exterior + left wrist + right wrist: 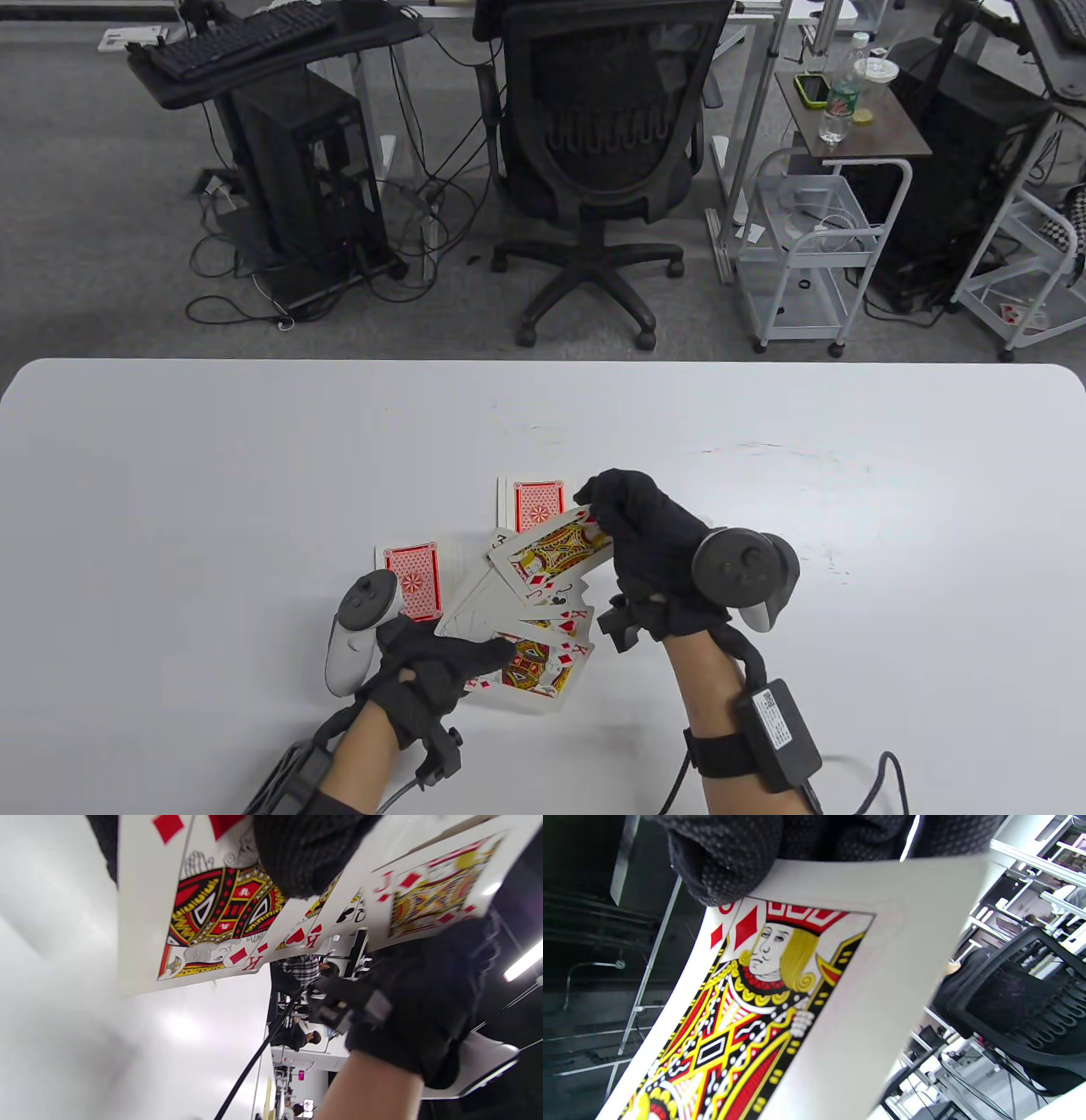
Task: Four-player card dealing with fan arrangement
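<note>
Cards are thin, light and slick, and they bow easily, so you will want a pinch at a corner or short edge rather than a squeeze across the face. Your left hand (433, 671) grips the fan of face-up cards (526, 628) at its lower end, fingers curled under and the thumb pressed across the diamond king, just above the counter (170, 475). Your right hand (645, 535) pinches the upper corner of the jack of diamonds (556, 548), the top card of the spread; the right wrist view shows that card already flexing under the fingertips (721, 870).

Two face-down cards lie flat on the counter: one (536, 503) beyond the fan, another (414, 577) just left of it, beside the left-hand tracker.

My reading is that you are setting the jack's spacing in the fan. Keep the left thumb firm at the pivot, because glossy faces slide over each other and the spread could collapse. Ease the jack sideways with a light touch; too hard a pinch may crease it.
</note>
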### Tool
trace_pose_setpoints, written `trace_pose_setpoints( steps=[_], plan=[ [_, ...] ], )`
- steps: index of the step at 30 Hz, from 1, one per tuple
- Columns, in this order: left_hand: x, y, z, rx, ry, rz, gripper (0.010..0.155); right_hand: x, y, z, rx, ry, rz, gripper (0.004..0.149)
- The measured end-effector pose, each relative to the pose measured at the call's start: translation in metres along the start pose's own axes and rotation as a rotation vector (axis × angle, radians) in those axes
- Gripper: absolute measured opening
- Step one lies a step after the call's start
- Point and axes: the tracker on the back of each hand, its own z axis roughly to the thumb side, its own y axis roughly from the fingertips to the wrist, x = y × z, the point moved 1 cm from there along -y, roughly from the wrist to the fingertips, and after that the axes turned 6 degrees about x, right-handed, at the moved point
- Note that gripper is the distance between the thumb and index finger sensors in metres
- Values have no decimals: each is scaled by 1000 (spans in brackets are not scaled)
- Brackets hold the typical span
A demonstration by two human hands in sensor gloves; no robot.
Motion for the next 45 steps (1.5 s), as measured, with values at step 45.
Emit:
trace_pose_setpoints(
  steps=[45],
  plan=[
    [7,0,-4,-15,108,-18,56,62,11,-4,64,-112,363,35]
  ],
)
